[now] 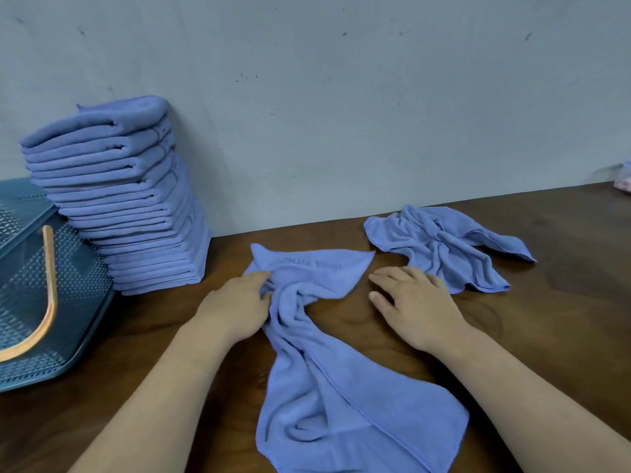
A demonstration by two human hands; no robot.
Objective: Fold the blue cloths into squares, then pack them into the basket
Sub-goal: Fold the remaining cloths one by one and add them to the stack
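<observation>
A crumpled blue cloth (327, 377) lies stretched toward me across the middle of the dark wooden table (563, 336). My left hand (239, 302) grips its bunched middle near the far end, fingers curled into the folds. My right hand (413, 302) rests flat on the table just right of that cloth, fingers spread, holding nothing. A second crumpled blue cloth (440, 244) lies behind my right hand. A tall stack of folded blue cloths (123, 199) leans against the wall at the left. The blue perforated basket (68, 285) with an orange handle (41, 308) sits at the far left.
A grey wall (341, 97) runs along the back edge of the table. A small pale object (623, 180) shows at the right edge by the wall. Bare wood shows right of my right arm and in front of the basket.
</observation>
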